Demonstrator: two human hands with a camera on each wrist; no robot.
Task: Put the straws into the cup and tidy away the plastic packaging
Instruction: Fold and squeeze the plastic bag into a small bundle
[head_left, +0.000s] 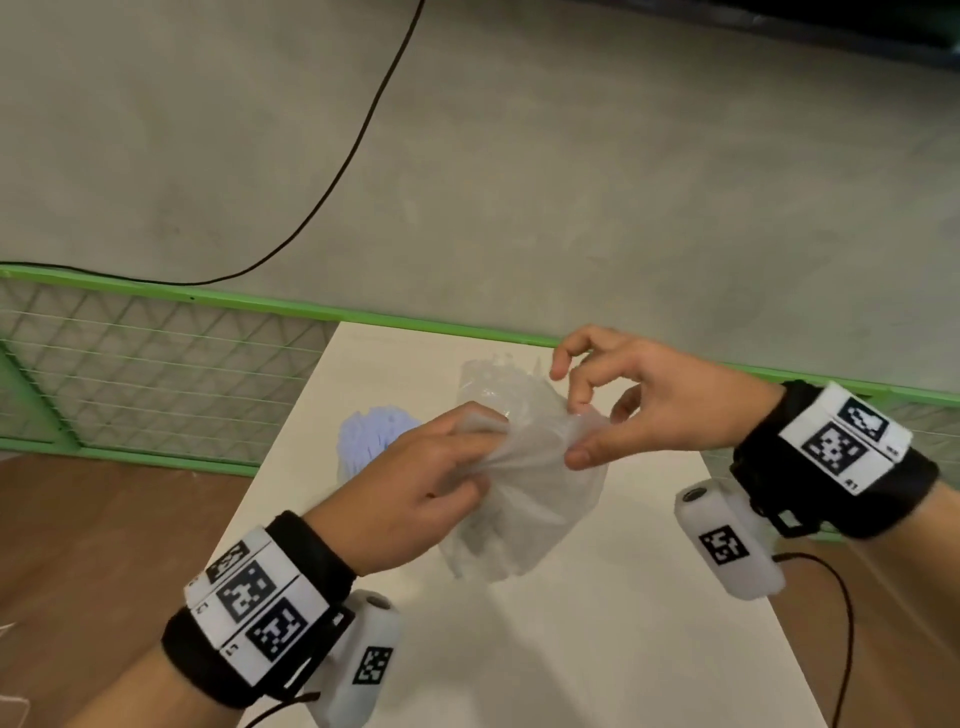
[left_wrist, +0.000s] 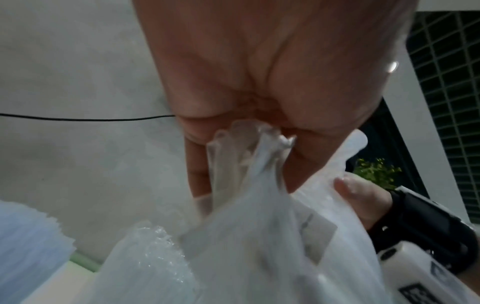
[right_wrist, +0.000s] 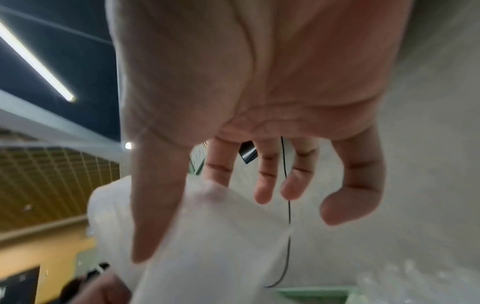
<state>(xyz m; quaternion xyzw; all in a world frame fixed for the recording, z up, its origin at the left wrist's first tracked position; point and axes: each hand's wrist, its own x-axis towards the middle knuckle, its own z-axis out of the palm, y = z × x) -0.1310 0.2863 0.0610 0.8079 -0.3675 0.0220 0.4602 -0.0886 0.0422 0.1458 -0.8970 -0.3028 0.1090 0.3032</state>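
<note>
Bunching the plastic packaging (head_left: 524, 467) above the counter (head_left: 597, 649), the left hand (head_left: 415, 493) clenches one gathered end while the right hand (head_left: 639, 405) pinches the other, apparently to compact it.

Up close, the left hand (left_wrist: 272, 67) is seen from below, and the gathered neck of the plastic packaging (left_wrist: 249, 236) is clamped in its curled fingers (left_wrist: 198, 164). The clear film is fanned out downward and crinkled at lower left. At right, its edge is touched by the thumb (left_wrist: 361, 195) of the right hand, above a black wrist strap (left_wrist: 426, 230). A black cable (left_wrist: 78, 118) is stretched across the grey wall (left_wrist: 78, 72), and pale blue ridged plastic (left_wrist: 28, 242) is glimpsed at the left edge.
</note>
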